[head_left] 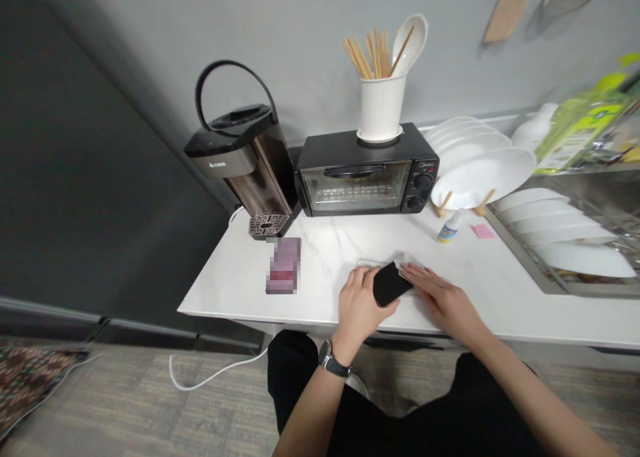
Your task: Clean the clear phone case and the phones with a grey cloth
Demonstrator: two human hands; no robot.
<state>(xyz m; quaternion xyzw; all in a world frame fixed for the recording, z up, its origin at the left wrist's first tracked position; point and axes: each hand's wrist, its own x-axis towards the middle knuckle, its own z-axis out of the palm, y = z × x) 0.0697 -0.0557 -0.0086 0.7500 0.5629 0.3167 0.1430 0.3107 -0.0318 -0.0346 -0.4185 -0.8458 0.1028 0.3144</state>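
In my left hand (361,303) is a dark, flat smartphone (391,284), gripped along its edges and held just above the white counter's front part. The fingers of my right hand (440,300) are pressed together on a thin whitish tissue (400,263) at the phone's upper right edge. Part of this pale, crumpled material shows behind the phone; the rest is hidden under my fingers. A small white bottle (449,229) with a blue and yellow label stands beyond my right hand. To the left, a blurred-out purple rectangular item (284,265) lies on the counter.
A black toaster oven (370,170) carries a white cup (383,107) of chopsticks and a spoon. Left of it stands a water dispenser (250,167). White plates (483,177) stand in a wooden rack by the sink (555,287). A pink sticky note (483,231) lies nearby.
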